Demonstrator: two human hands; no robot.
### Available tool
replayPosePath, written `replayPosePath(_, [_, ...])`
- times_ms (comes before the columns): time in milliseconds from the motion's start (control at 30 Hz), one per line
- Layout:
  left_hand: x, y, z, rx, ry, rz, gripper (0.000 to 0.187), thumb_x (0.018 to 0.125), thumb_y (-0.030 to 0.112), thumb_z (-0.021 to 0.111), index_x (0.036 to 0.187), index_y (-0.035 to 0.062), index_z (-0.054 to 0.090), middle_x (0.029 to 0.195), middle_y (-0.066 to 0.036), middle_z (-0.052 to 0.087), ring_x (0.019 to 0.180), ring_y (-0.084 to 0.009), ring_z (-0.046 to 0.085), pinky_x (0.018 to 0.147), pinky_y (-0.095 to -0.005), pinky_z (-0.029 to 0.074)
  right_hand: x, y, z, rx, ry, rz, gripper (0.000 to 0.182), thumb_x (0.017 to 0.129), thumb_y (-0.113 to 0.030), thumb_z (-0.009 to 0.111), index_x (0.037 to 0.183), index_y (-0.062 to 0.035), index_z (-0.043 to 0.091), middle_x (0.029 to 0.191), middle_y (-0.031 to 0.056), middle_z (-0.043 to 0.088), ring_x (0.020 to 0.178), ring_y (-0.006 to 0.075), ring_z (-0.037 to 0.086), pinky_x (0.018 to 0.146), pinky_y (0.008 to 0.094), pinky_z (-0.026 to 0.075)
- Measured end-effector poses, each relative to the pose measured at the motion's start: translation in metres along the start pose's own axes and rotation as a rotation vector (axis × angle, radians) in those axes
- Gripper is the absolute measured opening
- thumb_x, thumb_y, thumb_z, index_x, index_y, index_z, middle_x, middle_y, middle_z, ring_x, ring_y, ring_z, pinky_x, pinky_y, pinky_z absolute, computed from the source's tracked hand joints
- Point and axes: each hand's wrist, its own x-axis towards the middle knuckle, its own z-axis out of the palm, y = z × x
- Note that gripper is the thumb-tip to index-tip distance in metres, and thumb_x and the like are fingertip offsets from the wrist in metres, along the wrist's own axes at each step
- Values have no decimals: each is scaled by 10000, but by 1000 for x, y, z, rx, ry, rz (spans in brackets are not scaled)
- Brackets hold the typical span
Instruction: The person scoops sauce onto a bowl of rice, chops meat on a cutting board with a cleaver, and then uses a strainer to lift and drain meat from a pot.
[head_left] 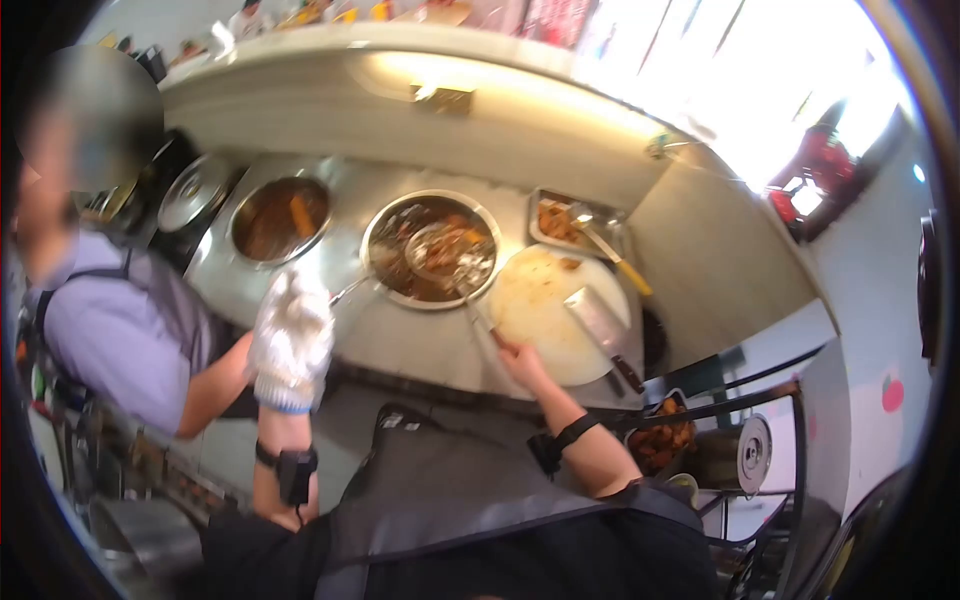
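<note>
My right hand [522, 365] is closed round the handle of a skimmer [437, 250], whose round head lies in the round metal pot [378, 277] and carries pieces of food. Dark broth surrounds it. My left hand [290, 335], in a white glove, is closed in front of the pot. A thin metal handle [350, 290] runs from that glove toward the pot's rim; its far end I cannot make out. Right of the pot, a cleaver [600, 322] lies on a round white cutting board [525, 285], with a small brown piece near the board's top edge.
A second pot [240, 238] of brown broth stands left, near a metal lid [193, 192]. Behind the board, a metal tray [540, 232] holds brown food and a yellow-handled tool [632, 277]. A co-worker [120, 310] stands close on my left. A rack [797, 430] stands at right.
</note>
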Motion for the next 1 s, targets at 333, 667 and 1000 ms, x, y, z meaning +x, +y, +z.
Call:
replayPosePath(333, [0, 0, 1, 14, 27, 69, 199, 951, 130, 507, 1074, -13, 570, 992, -106, 608, 848, -173, 604, 680, -273, 520, 16, 2, 16, 24, -9, 17, 333, 852, -265, 635, 1038, 11, 642, 797, 159, 652, 753, 258, 632, 710, 380, 480])
replayPosePath(667, [-2, 18, -11, 142, 164, 70, 603, 943, 175, 538, 1386, -112, 246, 972, -81, 624, 846, -135, 616, 674, -246, 512, 8, -15, 23, 342, -179, 162, 182, 908, -150, 515, 1051, -47, 560, 671, -1, 481, 396, 67, 372, 350, 234, 288])
replayPosePath(1000, [-4, 13, -11, -16, 105, 76, 219, 946, 196, 536, 1089, 37, 589, 993, -73, 628, 894, -176, 595, 677, -288, 506, -14, -38, 12, 606, -189, 249, 181, 909, -118, 504, 1067, -39, 542, 661, -32, 412, 404, 35, 315, 351, 208, 232])
